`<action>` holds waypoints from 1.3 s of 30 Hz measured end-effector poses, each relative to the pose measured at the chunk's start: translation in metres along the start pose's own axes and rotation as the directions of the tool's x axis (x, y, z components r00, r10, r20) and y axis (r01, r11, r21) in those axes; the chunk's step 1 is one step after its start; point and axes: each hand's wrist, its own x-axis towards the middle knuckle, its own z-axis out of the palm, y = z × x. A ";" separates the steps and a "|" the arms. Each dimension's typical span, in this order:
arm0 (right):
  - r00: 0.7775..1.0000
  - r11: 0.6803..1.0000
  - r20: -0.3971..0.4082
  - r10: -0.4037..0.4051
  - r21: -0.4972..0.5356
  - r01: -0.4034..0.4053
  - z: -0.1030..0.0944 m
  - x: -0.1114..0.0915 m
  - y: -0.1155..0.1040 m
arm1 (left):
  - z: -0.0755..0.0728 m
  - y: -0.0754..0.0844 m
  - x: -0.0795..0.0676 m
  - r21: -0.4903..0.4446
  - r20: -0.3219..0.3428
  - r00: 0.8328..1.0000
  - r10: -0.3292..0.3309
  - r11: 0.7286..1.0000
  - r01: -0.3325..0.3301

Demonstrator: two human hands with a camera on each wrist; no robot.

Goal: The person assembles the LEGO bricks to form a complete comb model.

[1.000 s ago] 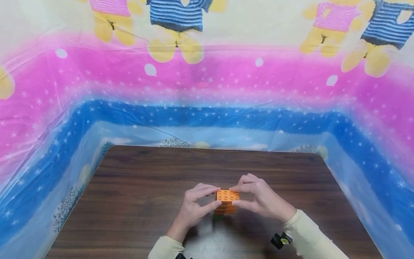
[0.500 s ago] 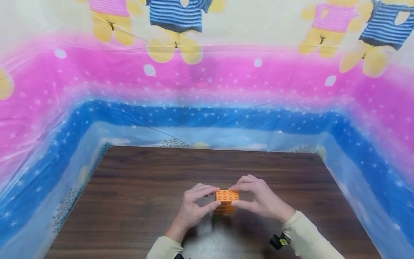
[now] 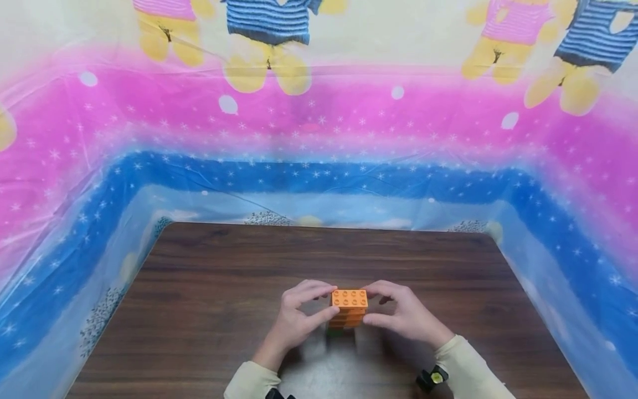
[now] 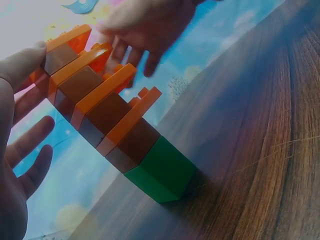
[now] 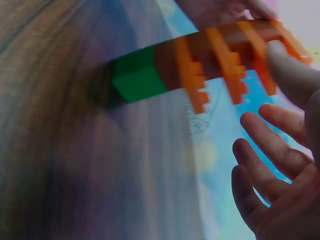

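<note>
A tower of toy building bricks (image 3: pixel 349 299) stands upright on the table. Its base is a green brick (image 4: pixel 162 170), above which brown bricks (image 4: pixel 106 116) alternate with orange plates (image 4: pixel 131 120) that jut out to the right. Eight-stud rows show on the topmost orange plate in the head view. My left hand (image 3: pixel 298 308) pinches the tower's upper left end between thumb and fingers. To the right of the tower, my right hand (image 3: pixel 410 311) has its thumb and fingers spread around the upper right end, its fingers loosely bent and holding nothing in the left wrist view.
The dark wood-grain table (image 3: pixel 224 277) runs out to a straight back edge. Behind and along both sides hangs a printed cloth (image 3: pixel 319 177) in blue, pink and cream. A small black device (image 3: pixel 432 378) is strapped at the right wrist.
My right fingers have drawn back to the right from the top orange plate, baring its right end. My left hand keeps its hold in nearly the same spot.
</note>
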 end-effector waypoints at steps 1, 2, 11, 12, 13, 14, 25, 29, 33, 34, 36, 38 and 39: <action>1.000 1.000 0.008 0.006 0.005 -0.006 0.003 -0.001 0.003 | 0.000 0.000 0.000 0.000 0.000 1.000 0.001 1.000 -0.001; 1.000 1.000 0.017 0.011 0.015 -0.011 0.007 -0.001 0.004 | 0.000 0.000 0.000 -0.002 0.000 1.000 0.003 1.000 -0.003; 0.999 0.999 -0.029 0.020 0.038 -0.019 0.026 0.000 0.009 | 0.004 -0.038 -0.012 0.008 -0.013 1.000 0.019 1.000 -0.019; 0.999 0.999 -0.035 0.023 0.041 -0.021 0.027 0.000 0.009 | 0.003 -0.039 -0.012 0.010 -0.012 1.000 0.016 1.000 -0.016; 0.999 0.999 -0.042 0.025 0.043 -0.024 0.027 0.000 0.009 | 0.003 -0.039 -0.012 0.012 -0.012 1.000 0.015 1.000 -0.015; 0.998 0.999 -0.047 0.029 0.047 -0.026 0.028 0.000 0.009 | 0.003 -0.039 -0.012 0.015 -0.013 1.000 0.013 1.000 -0.013; 0.995 0.998 -0.091 0.044 0.046 -0.040 0.031 0.004 0.007 | -0.001 -0.038 -0.008 0.057 -0.031 0.998 -0.046 0.997 0.048; 0.992 0.998 -0.108 0.061 0.037 -0.057 0.032 0.006 0.005 | -0.002 -0.039 -0.007 0.076 -0.057 0.995 -0.083 0.993 0.087; 0.989 0.995 -0.118 0.094 0.038 -0.090 0.032 0.008 0.004 | -0.002 -0.041 -0.007 0.096 -0.085 0.991 -0.105 0.989 0.113; 0.987 0.994 -0.120 0.105 0.041 -0.100 0.032 0.009 0.003 | -0.002 -0.041 -0.007 0.098 -0.088 0.990 -0.113 0.988 0.121; 0.984 0.992 -0.122 0.126 0.044 -0.122 0.033 0.011 0.002 | -0.002 -0.042 -0.006 0.097 -0.094 0.988 -0.121 0.987 0.130; 0.982 0.989 -0.122 0.145 0.052 -0.140 0.033 0.012 0.002 | -0.002 -0.044 -0.006 0.096 -0.096 0.987 -0.128 0.986 0.137; 0.981 0.988 -0.122 0.151 0.053 -0.146 0.033 0.013 0.001 | -0.002 -0.044 -0.006 0.096 -0.096 0.986 -0.135 0.985 0.144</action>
